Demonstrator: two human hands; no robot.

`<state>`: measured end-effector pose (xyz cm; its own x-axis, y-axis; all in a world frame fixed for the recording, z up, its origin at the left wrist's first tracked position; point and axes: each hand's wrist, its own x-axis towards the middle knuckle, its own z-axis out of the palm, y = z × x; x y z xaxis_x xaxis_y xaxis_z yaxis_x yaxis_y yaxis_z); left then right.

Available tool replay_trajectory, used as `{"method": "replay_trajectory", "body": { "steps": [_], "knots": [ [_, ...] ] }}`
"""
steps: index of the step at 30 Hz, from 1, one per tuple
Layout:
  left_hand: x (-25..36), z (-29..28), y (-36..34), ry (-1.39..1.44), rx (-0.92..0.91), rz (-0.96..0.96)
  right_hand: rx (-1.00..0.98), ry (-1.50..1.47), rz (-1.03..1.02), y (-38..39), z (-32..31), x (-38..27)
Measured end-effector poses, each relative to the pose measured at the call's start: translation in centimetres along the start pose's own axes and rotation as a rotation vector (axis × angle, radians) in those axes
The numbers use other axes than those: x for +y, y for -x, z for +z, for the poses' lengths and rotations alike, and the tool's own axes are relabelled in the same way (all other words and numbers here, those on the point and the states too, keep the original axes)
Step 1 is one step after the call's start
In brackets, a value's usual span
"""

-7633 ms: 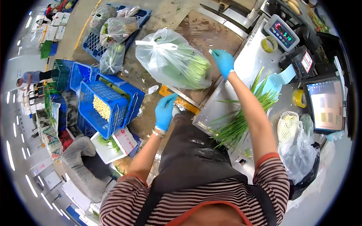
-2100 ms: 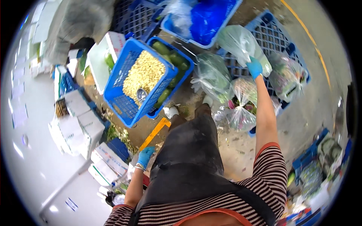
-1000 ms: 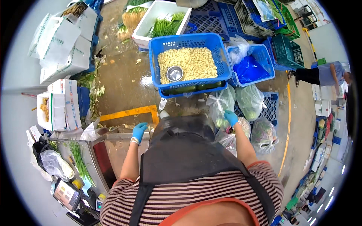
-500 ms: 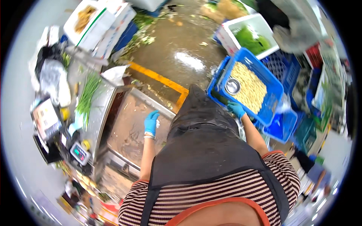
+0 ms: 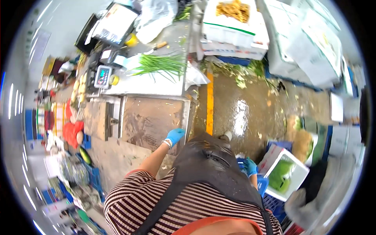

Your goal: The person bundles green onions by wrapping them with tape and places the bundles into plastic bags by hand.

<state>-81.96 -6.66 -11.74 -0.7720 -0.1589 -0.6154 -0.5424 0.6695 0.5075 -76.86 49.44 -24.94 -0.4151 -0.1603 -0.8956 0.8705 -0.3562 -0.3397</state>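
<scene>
Your left hand [image 5: 175, 135] is over the brown platform's [image 5: 150, 115] near right corner, fingers loosely apart, seemingly holding nothing. Your right hand [image 5: 252, 167] is beside a blue crate [image 5: 263, 185]; whether its fingers grip it, I cannot tell. Neither visibly carries a load. Beyond, green stalks [image 5: 158, 64] lie loose, unbagged, toward the bench's [image 5: 137, 87] right edge; wet floor [image 5: 250, 113] leads to white boxes [image 5: 231, 33].

The blue-gloved left hand [image 5: 175, 136] is over the four o'clock corner of a brown metal-edged platform [image 5: 150, 121]. The blue-gloved right hand [image 5: 251, 167], at four o'clock, is near a white rectangular foam box [image 5: 270, 159]. At eleven o'clock, long thin green stalks [image 5: 158, 64] lie on a shiny metal table [image 5: 131, 86].
</scene>
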Motion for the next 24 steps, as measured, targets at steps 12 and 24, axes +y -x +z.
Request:
{"method": "replay_trajectory", "body": {
  "steps": [12, 24],
  "knots": [
    [3.4, -11.4, -6.4, 0.441, 0.830, -0.211, -0.203, 0.895, -0.386, -15.9, 12.0, -28.1],
    [-3.9, -26.7, -26.8, 1.033, 1.121, -0.512, -0.708, 1.619, -0.853, -13.9, 73.6, -36.1]
  ]
}}
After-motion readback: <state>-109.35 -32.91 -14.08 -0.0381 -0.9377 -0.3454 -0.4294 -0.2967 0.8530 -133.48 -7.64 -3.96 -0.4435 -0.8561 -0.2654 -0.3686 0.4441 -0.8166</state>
